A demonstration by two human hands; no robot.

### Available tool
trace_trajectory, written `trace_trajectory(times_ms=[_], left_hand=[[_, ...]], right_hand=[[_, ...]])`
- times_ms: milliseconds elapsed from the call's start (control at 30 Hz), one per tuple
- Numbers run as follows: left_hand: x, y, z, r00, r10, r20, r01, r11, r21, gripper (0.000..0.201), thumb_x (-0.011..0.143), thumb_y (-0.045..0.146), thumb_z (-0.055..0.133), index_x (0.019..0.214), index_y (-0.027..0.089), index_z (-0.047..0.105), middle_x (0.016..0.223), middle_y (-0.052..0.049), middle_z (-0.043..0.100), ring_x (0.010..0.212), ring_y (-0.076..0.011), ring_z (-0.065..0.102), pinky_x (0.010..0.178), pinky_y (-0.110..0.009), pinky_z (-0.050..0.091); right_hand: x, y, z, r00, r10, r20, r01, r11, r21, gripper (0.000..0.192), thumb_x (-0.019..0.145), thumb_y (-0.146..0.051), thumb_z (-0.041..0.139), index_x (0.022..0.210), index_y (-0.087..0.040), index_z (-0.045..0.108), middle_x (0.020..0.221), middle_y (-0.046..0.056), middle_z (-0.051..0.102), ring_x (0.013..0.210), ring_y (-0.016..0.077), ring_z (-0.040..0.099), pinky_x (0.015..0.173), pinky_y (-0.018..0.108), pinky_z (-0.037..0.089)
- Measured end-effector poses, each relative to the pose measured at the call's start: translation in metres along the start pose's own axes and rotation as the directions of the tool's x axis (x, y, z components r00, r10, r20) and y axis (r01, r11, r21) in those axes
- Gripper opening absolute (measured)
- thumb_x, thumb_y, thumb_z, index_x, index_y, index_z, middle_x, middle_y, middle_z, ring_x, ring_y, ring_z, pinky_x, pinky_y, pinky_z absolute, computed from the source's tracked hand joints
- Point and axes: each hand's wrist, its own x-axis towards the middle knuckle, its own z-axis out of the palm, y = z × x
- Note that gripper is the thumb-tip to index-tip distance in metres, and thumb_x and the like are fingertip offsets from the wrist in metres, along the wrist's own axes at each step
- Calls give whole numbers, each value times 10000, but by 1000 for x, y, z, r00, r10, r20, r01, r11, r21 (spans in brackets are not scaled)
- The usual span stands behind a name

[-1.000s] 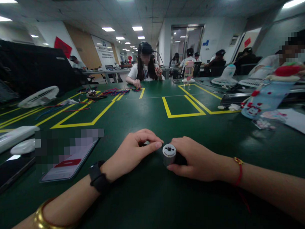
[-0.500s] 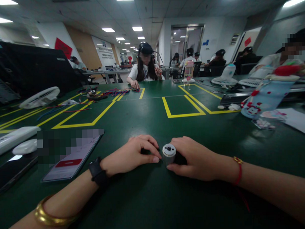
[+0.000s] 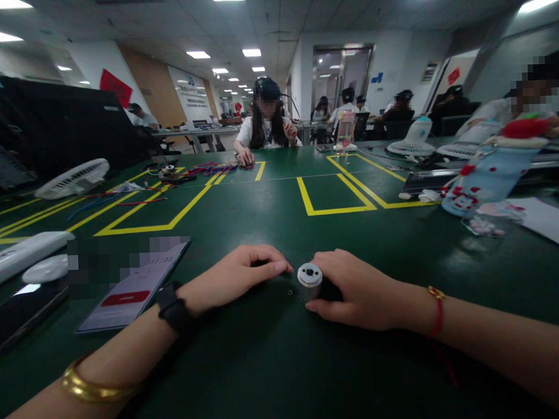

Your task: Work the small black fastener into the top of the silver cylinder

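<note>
In the head view my right hand (image 3: 360,289) is wrapped round a small cylindrical metal motor (image 3: 309,283), which stands upright on the green table (image 3: 248,375). The motor's pale round top has a dark centre and small holes. My left hand (image 3: 240,272) rests just left of the motor, apart from it. Its thumb and fingers are bent with a gap between them, and nothing shows in them. A tiny ring-like part (image 3: 290,292) lies on the table between this hand and the motor.
Phones, including a large one (image 3: 136,294), and a white fan (image 3: 74,179) are on the left. Wires (image 3: 209,169) lie further back, where a co-worker (image 3: 265,121) sits opposite. A blue bottle (image 3: 493,171) stands at the right. Yellow tape (image 3: 341,211) marks the table.
My left hand has drawn up and slightly back from the motor's base, uncovering the tiny ring-like part on the table. My right hand and the motor have not moved.
</note>
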Motion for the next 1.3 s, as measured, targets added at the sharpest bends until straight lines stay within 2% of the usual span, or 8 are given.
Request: trace_trajectory(times_ms=[67,133,233,433,700,1067,1200,1300], left_hand=[[0,-3,1,989,-123,-82,111,984,-142,247,909,404,545,962,221,703,998,-29,709,918,-199,631,844,-324,450],[1,-6,3,970,-179,-164,134,958,-254,243,892,419,572,952,222,701,992,-25,712,912,-190,626,827,-307,441],[2,-10,4,953,-173,-250,83,939,-333,215,873,392,614,953,215,708,968,-25,708,913,-176,612,833,-291,422],[4,-16,3,944,-140,-299,8,915,-404,176,877,305,604,992,208,694,913,-22,689,892,-170,604,859,-314,422],[3,-12,3,954,-138,-268,40,939,-341,163,849,241,607,982,188,684,932,-25,701,889,-170,618,863,-329,436],[1,-5,2,983,-162,-91,142,971,-194,172,877,276,568,985,199,677,978,-19,689,884,-179,624,803,-315,458],[0,-2,1,993,-107,-59,100,988,-116,184,882,261,555,1013,187,661,981,-33,676,894,-182,618,815,-320,465],[-3,2,1,1000,26,10,-27,995,96,199,827,222,628,1021,195,664,1006,-36,658,941,-193,602,864,-336,456]], right_hand=[[0,0,0,1000,-6,-1,6,1000,7,236,825,-375,631,928,-180,545,893,43,591,761,182,483,689,319,350],[0,0,-1,1000,-7,-7,7,1000,12,234,820,-368,640,923,-180,547,890,42,591,756,178,481,687,316,349],[-1,0,-2,1000,0,-14,0,1000,17,228,815,-358,647,912,-178,546,882,39,590,744,171,476,683,314,346],[0,-1,-2,1000,7,-2,-7,1000,26,228,811,-360,642,901,-179,538,872,33,582,738,169,473,678,314,341],[0,-1,-2,1000,16,-7,-15,1000,20,221,814,-359,626,907,-179,536,874,41,581,739,174,470,681,320,346],[0,-2,-2,1000,8,-5,-8,999,31,219,807,-342,628,919,-178,535,881,36,579,744,173,471,680,317,345],[0,-2,-2,1000,10,-4,-10,999,32,219,805,-336,638,914,-178,534,881,34,583,743,173,475,682,317,347],[0,-2,-2,1000,10,-10,-10,1000,25,207,801,-320,647,902,-175,539,872,38,585,740,172,478,681,315,346]])
